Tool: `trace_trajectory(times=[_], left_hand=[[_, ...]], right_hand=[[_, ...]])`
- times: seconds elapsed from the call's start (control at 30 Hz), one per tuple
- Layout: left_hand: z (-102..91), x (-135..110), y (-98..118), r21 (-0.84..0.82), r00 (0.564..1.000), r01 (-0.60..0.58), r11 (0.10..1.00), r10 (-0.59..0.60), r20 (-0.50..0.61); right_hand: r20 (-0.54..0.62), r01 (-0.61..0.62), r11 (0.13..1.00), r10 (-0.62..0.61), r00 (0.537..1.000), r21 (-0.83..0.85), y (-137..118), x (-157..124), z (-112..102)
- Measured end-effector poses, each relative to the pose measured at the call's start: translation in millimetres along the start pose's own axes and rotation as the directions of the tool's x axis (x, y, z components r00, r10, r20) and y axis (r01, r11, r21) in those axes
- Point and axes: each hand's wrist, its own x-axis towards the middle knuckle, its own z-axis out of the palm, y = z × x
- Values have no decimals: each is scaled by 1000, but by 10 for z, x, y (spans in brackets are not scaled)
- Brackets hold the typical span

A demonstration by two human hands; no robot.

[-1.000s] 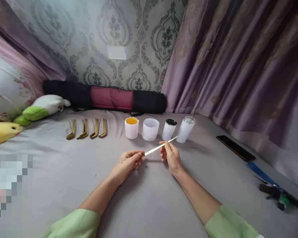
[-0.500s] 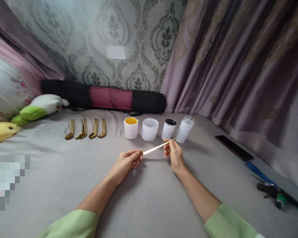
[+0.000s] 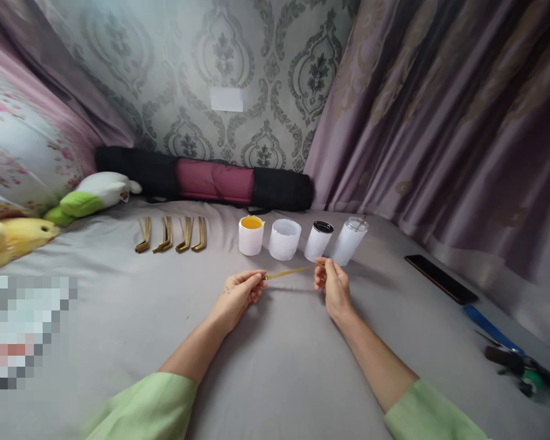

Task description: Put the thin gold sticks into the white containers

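A thin gold strip [image 3: 291, 271] is stretched between my two hands above the grey sheet. My left hand [image 3: 242, 292] pinches its left end, where a small folded piece shows at the fingertips. My right hand [image 3: 333, 287] pinches the other end, just in front of the white cups. Beyond the hands stand a cup with yellow inside [image 3: 251, 237], a wide white cup [image 3: 285, 239], a white cylinder with a black top [image 3: 318, 242] and a tilted-looking white jar [image 3: 349, 242] with a thin stick in it. Several bent gold bundles [image 3: 198, 235] lie to the left.
A black and maroon roll [image 3: 215, 181] lies along the wall. Plush toys [image 3: 98, 192] sit at the left, above a blurred-out flat item [image 3: 22, 330]. On the right are a dark phone [image 3: 440, 279] and keys [image 3: 527, 373] with a blue strap [image 3: 492, 328].
The view has shifted slightly, so everything sits further right. Both hands keep hold of the strip, which now lies flatter and has lost its bright glare.
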Motion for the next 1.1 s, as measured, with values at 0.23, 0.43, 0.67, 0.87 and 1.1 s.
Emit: trace_trajectory(times=[0.23,0.43,0.67,0.87,1.1], left_hand=[[-38,35,-17,-34,1000,-24,999,24,-14],[-62,51,-41,-41,1000,-27,999,27,1],[-112,52,-49,-37,998,-42,998,44,41],[-123,54,-48,-52,998,-35,998,38,58],[-151,52,-23,-93,999,0,996,5,49]], right_hand=[[-10,-28,999,28,1000,27,-14,-8,14],[9,-47,998,47,999,50,-53,-35,32],[-3,-9,1000,9,1000,10,-150,-65,77],[2,11,999,-11,1000,-31,-205,-86,89],[-12,42,996,-43,999,-74,-302,-74,36]])
